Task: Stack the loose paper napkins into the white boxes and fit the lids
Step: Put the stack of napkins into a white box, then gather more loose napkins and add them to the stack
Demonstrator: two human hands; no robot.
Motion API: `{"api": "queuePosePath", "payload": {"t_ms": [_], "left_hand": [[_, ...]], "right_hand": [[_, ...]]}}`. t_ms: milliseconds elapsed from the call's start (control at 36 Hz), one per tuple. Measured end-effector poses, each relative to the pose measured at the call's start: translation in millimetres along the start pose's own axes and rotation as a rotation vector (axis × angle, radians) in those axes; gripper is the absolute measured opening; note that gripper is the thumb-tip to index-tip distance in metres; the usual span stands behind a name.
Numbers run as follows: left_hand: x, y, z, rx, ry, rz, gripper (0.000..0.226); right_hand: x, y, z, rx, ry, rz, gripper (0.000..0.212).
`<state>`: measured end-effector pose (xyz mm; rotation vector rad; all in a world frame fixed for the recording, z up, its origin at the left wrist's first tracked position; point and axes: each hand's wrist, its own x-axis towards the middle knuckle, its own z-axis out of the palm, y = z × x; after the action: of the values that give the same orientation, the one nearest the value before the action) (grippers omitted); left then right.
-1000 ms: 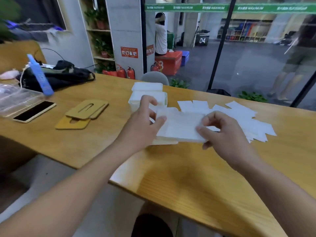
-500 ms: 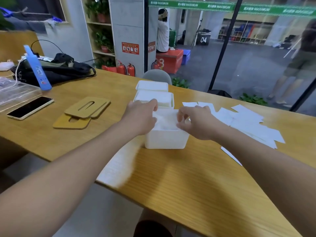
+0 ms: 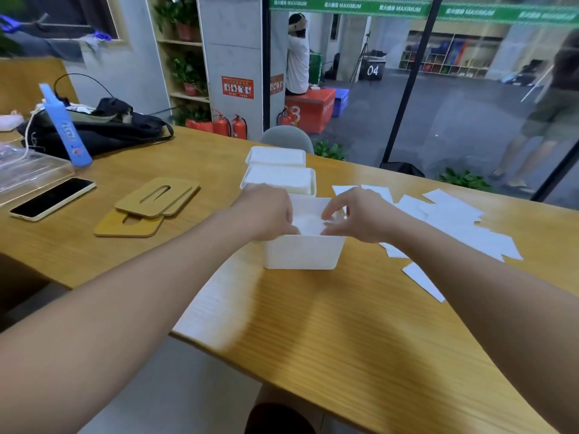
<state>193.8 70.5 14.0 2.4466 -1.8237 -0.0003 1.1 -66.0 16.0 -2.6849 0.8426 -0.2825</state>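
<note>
Nearest the viewer, two bare forearms reach up from the bottom corners, cut off by the frame edges. They meet over an open white box (image 3: 302, 253) standing on the wooden table (image 3: 360, 333) at centre. The left hand (image 3: 271, 216) dips its fingers over the box's left rim, the fingertips hidden inside. The right hand (image 3: 357, 214) curls over the right rim, thumb and fingers bent inward. Both press on white napkins (image 3: 308, 222) in the box; whether either pinches them I cannot tell. At 3 o'clock of the box, loose napkins (image 3: 454, 223) lie scattered, partly covered by the right forearm. At 12 o'clock, just behind, stand two more white boxes (image 3: 279, 180), their contents hard to make out. At 9 o'clock, well apart, lie the wooden lids (image 3: 150, 205), overlapping, so their count is unclear
</note>
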Motion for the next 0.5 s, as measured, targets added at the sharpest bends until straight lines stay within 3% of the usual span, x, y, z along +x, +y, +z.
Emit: {"api": "queuePosePath", "payload": {"t_ms": [167,306,500], "left_hand": [[7.8,-6.8,-3.3,-0.041,-0.072,-0.025,0.031],[3.8,-1.2,-17.4,-0.165,0.076,0.016,0.042],[-4.1,59.0,-44.2,-0.515,0.197,0.238,0.011]], "right_hand": [[0.0,-6.6,-4.9,-0.017,-0.036,-0.006,0.036],[-11.1,0.2,-20.1,0.146,0.054,-0.012,0.043],[-57.0,29.0,-47.2,0.263,0.122,-0.040,0.035]]}}
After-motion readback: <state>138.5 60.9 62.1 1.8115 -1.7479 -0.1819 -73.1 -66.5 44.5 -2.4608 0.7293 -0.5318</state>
